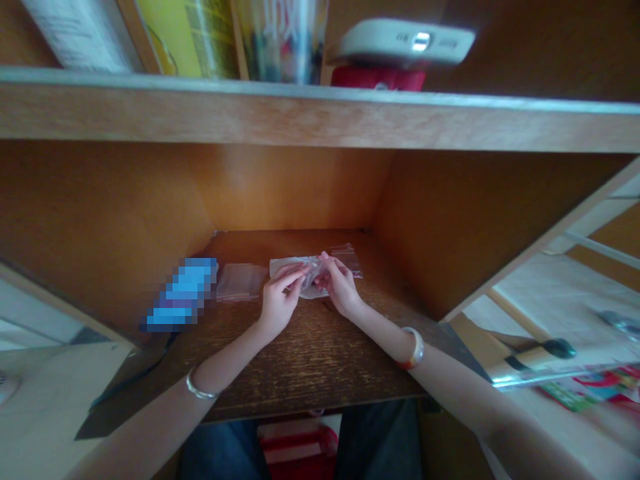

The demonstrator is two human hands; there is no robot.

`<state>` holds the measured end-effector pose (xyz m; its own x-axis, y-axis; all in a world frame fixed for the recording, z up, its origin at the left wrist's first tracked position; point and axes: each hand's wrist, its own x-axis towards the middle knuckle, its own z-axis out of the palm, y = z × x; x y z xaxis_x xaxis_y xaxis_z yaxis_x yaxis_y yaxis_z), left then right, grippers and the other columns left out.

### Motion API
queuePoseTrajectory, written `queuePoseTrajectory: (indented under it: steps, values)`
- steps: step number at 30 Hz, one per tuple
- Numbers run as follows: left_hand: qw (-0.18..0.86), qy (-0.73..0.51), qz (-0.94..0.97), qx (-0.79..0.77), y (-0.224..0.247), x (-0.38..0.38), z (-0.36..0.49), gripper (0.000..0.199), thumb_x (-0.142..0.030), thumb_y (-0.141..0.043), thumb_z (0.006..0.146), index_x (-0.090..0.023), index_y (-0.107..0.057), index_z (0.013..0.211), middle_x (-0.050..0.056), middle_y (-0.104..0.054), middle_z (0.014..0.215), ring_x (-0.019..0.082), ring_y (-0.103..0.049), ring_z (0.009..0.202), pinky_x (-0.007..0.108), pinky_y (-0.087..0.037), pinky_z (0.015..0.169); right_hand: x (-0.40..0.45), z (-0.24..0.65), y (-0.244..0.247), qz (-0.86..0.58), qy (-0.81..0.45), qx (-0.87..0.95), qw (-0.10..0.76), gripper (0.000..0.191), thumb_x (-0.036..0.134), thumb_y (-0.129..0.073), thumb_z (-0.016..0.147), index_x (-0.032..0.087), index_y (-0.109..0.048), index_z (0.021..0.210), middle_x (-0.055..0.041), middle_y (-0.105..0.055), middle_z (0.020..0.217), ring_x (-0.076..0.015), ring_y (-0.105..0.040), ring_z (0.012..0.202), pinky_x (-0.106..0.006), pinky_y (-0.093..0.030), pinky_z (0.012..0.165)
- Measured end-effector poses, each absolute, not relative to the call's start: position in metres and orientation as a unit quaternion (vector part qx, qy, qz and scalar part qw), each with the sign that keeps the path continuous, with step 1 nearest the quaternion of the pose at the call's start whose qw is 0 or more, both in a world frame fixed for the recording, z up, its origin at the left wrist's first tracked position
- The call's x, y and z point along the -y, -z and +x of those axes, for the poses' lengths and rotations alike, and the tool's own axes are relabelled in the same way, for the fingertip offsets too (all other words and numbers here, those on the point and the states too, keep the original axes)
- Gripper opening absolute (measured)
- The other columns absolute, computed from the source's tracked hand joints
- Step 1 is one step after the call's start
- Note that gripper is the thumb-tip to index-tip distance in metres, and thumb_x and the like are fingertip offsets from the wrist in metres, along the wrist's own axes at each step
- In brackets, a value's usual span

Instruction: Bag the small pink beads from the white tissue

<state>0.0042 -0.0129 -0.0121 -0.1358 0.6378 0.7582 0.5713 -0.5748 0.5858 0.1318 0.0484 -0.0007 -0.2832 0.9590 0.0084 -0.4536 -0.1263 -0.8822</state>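
Over the middle of the dark wooden desk, my left hand point(281, 298) pinches a small clear plastic bag point(314, 291) with thumb and fingertips. My right hand point(344, 288) grips the same bag from the other side, its fingers bent around the crumpled film. Part of the bag is hidden by my fingers, and I cannot make out whether anything is inside it. Left of my left hand lies a flat stack of clear plastic bags point(241, 282). Just beyond my right hand lie more clear bags point(349, 257).
A phone-like device with a blurred-out screen point(184, 293) leans at the left, its dark cable point(145, 373) running toward the front corner. Wooden panels enclose the desk on three sides. Overhead, a shelf point(320, 120) carries a yellow container point(200, 37) and a white device point(405, 43).
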Motion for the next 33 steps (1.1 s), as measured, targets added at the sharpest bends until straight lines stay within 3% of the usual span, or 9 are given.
queuePoseTrajectory:
  steps: [8,16,21,26,29,33]
  values:
    - [0.138,-0.643,0.549,-0.516,0.02,0.009,-0.003,0.024,-0.021,-0.061,0.081,-0.016,-0.067,0.103,0.009,-0.071,0.104,0.021,-0.068,0.092,0.034,-0.056,0.082,-0.051,0.134,0.003,-0.309,-0.66,0.454,0.513,0.037,0.05,-0.073,0.065,0.019,-0.061,0.08,0.002,-0.064,0.073,-0.0068,-0.051,0.045,-0.021,-0.035,0.04]
    - [0.213,-0.661,0.512,-0.506,0.025,0.005,-0.003,0.023,-0.02,-0.062,0.076,-0.016,-0.067,0.099,0.009,-0.071,0.102,0.02,-0.068,0.088,0.033,-0.056,0.078,-0.056,0.134,0.01,-0.333,-0.614,0.464,0.545,0.034,0.049,-0.073,0.067,0.018,-0.058,0.069,0.0065,-0.052,0.051,-0.0063,-0.043,0.039,-0.021,-0.033,0.038]
    - [0.238,-0.668,0.5,-0.497,0.026,0.005,-0.001,0.021,-0.021,-0.061,0.077,-0.016,-0.066,0.097,0.007,-0.07,0.101,0.018,-0.067,0.083,0.03,-0.055,0.074,-0.059,0.135,0.011,-0.351,-0.592,0.464,0.558,0.034,0.049,-0.072,0.067,0.018,-0.057,0.065,0.0067,-0.049,0.048,-0.0065,-0.041,0.04,-0.021,-0.032,0.04]
    - [0.183,-0.64,0.529,-0.525,0.025,0.005,-0.004,0.014,-0.022,-0.058,0.081,-0.018,-0.063,0.093,0.005,-0.068,0.092,0.017,-0.066,0.08,0.031,-0.053,0.076,-0.071,0.141,0.012,-0.378,-0.525,0.484,0.589,0.036,0.051,-0.071,0.067,0.018,-0.058,0.065,0.0056,-0.05,0.05,-0.008,-0.042,0.043,-0.022,-0.032,0.042]
    - [0.133,-0.625,0.542,-0.546,0.026,0.003,-0.007,0.017,-0.018,-0.058,0.081,-0.018,-0.06,0.097,0.005,-0.066,0.099,0.018,-0.064,0.091,0.031,-0.052,0.081,-0.08,0.145,0.015,-0.39,-0.465,0.514,0.607,0.036,0.052,-0.068,0.069,0.018,-0.059,0.069,0.0046,-0.051,0.052,-0.0092,-0.043,0.044,-0.023,-0.034,0.044]
    - [0.14,-0.596,0.554,-0.564,0.032,0.0,-0.009,0.028,-0.017,-0.06,0.08,-0.018,-0.057,0.107,0.008,-0.064,0.11,0.019,-0.063,0.097,0.032,-0.051,0.084,-0.084,0.148,0.019,-0.385,-0.367,0.583,0.614,0.031,0.049,-0.064,0.076,0.018,-0.062,0.075,-0.0003,-0.06,0.065,-0.0124,-0.052,0.055,-0.026,-0.042,0.053]
